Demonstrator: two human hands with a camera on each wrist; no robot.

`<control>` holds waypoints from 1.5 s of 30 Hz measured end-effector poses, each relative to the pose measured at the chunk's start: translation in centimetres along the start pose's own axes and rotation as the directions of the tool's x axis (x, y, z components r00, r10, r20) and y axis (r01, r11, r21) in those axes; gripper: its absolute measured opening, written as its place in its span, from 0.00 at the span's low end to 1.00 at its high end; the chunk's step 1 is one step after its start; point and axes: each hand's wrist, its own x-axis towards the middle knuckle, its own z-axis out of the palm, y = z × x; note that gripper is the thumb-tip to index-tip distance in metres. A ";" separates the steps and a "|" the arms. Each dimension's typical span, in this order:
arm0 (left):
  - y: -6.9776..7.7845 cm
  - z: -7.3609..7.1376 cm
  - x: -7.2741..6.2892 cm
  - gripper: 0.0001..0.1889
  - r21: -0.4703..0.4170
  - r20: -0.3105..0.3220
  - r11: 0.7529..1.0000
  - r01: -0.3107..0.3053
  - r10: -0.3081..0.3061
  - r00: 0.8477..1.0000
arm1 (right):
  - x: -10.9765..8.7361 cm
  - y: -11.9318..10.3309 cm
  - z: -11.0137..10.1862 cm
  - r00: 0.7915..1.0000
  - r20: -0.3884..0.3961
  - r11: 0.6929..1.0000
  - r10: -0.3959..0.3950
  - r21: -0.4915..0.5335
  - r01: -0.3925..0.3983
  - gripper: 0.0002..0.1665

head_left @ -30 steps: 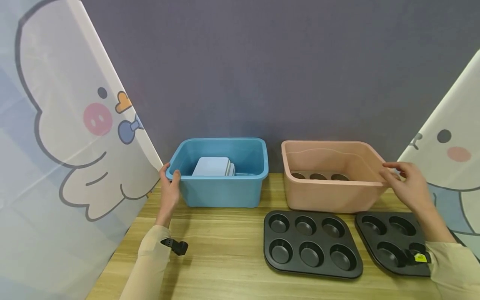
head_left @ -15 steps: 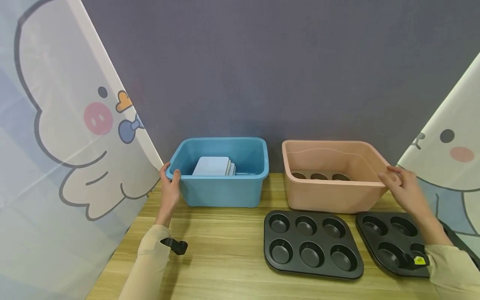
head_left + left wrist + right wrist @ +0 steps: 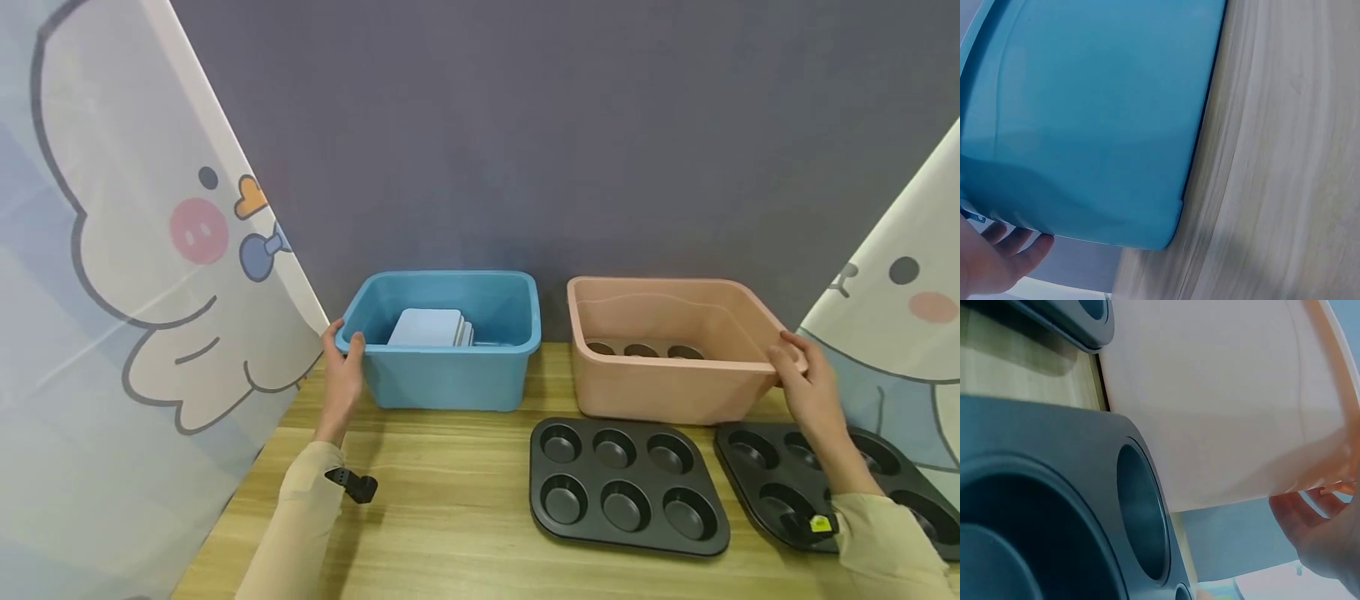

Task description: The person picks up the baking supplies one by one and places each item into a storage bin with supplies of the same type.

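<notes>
My left hand [image 3: 342,387] grips the front left corner of a blue plastic bin [image 3: 450,379], its thumb in front and its fingers round the left side. Inside lie several white flat-topped pieces [image 3: 426,327] with rounded corners, leaning together. At the right, a pink plastic bin [image 3: 675,392] has its front right corner held by my right hand [image 3: 815,396], thumb near the rim. Several round muffin cups [image 3: 640,351] show low inside it. In the wrist views, fingers [image 3: 1034,253] curl against the blue bin's side and fingers [image 3: 1291,515] meet the pink bin's edge.
A black six-cup muffin pan [image 3: 592,477] lies before the pink bin. Another black muffin pan [image 3: 759,477] lies to its right, partly under my right forearm. Both bins stand on a wooden table [image 3: 442,500] against a grey backdrop [image 3: 480,150], with printed cloth panels either side.
My right hand has settled lower and closer onto the pink bin's corner, and its forearm has shifted left, uncovering more of the right muffin pan. My left hand keeps its grip.
</notes>
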 end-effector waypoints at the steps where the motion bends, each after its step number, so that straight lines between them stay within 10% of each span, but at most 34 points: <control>1: 0.0 0.0 0.1 0.34 0.007 -0.013 1.000 -0.010 0.010 1.000 | 0.0 0.0 0.1 1.000 -0.013 1.000 0.001 0.011 -0.001 0.33; 9: 0.6 -0.8 0.1 0.33 0.159 -0.091 0.987 -0.011 0.026 0.995 | -0.2 -0.1 0.9 0.999 -0.054 0.996 -0.005 0.088 0.010 0.31; 16: 1.5 -0.7 -0.3 0.24 0.254 -0.157 0.955 -0.153 0.197 0.968 | -0.3 -0.1 0.8 0.998 -0.069 0.991 0.002 0.133 0.008 0.29; 26: 2.8 -1.6 -2.0 0.13 0.064 -0.153 0.973 -0.220 0.228 0.962 | -0.6 0.1 0.6 0.998 -0.059 0.984 -0.004 0.176 0.014 0.28; 34: 3.9 -1.3 -4.0 0.10 -0.101 0.081 0.979 -0.178 0.187 0.979 | -0.5 0.0 0.9 0.997 -0.074 0.981 0.006 0.193 0.009 0.28; 39: 5.2 -0.5 -5.7 0.11 -0.056 0.235 0.972 -0.230 0.237 0.943 | -0.5 -0.2 1.0 0.996 -0.088 0.987 0.013 0.160 0.002 0.28; 45: 2.8 1.0 -5.1 0.13 -0.037 0.344 0.963 -0.266 0.262 0.902 | -0.5 0.0 1.0 0.996 -0.087 0.983 0.007 0.182 0.009 0.28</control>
